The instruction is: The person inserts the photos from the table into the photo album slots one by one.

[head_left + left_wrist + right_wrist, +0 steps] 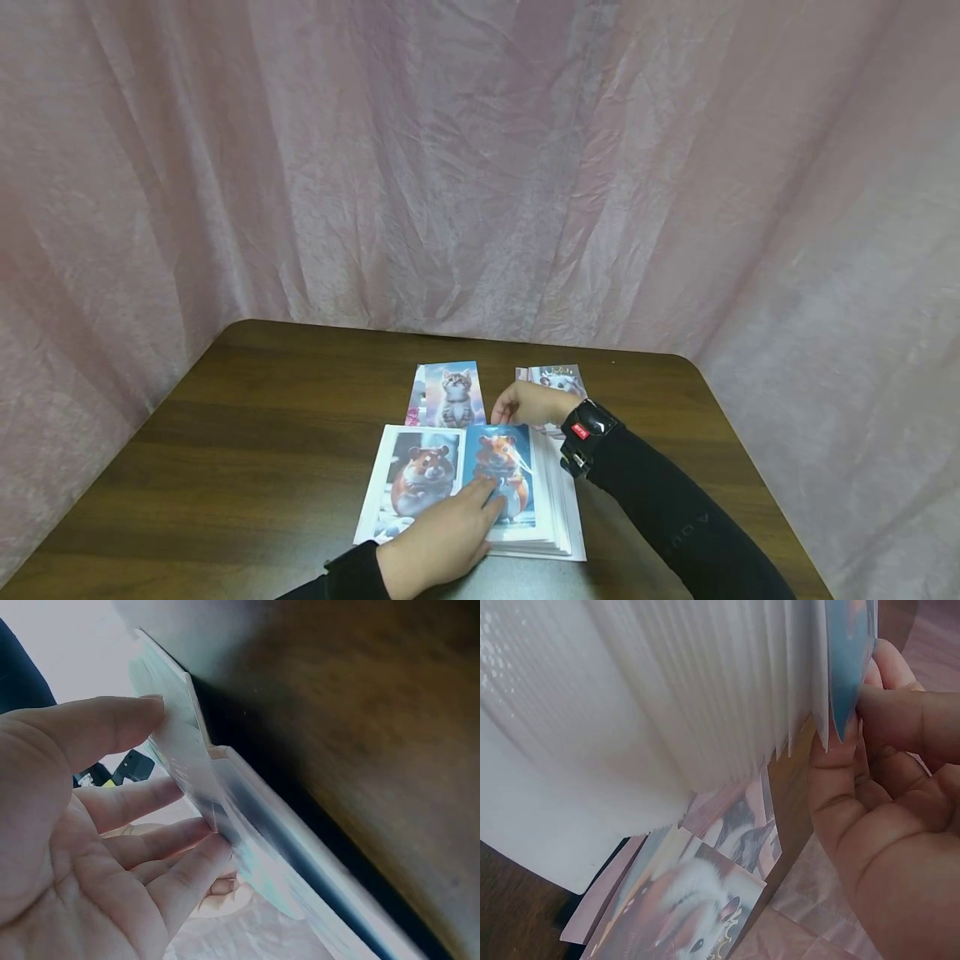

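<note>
A black sleeve (690, 517) lies at five o'clock; its right hand (536, 403) pinches the blue picture (512, 468) at twelve. The left hand (447, 535) rests there, fingers extended: best keep it flat.

Your left hand (444, 540) touches the blue hamster picture (519, 477) in the open book (378, 487). Your right hand (536, 403) is at that picture's top. A kitten card (456, 397) lies behind.
</note>
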The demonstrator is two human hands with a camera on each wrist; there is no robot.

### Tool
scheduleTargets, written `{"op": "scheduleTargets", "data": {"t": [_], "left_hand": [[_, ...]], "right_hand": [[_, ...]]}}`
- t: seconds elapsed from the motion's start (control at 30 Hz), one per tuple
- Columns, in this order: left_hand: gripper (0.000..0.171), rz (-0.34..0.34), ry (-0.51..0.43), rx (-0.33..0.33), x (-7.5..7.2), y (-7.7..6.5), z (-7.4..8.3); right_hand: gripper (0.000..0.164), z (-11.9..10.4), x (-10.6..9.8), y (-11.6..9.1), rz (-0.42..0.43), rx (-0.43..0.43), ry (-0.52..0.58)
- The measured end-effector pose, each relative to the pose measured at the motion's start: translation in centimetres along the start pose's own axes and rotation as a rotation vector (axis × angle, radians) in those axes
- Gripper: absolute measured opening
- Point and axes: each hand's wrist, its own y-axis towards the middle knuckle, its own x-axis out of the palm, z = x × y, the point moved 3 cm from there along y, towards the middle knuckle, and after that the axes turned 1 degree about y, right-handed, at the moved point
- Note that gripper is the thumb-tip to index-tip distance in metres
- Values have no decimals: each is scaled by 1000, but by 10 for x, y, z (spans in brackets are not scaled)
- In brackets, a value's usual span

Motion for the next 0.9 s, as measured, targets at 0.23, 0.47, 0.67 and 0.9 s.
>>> {"op": "scheduleTargets", "data": {"t": [0.23, 0.47, 0.67, 0.9], "left_hand": [[55, 0, 2, 4, 0, 0, 0], [54, -29, -33, -6, 0, 1, -1], [54, -36, -53, -9, -1, 1, -1], [53, -56, -70, -13, -1, 1, -1]], "right_hand": [[30, 0, 1, 0, -7, -6, 26], [32, -2, 3, 0, -28, 5, -12], [32, -3, 6, -1, -37, 29, -48], [33, -5, 9, -3, -11, 42, -67]]}}
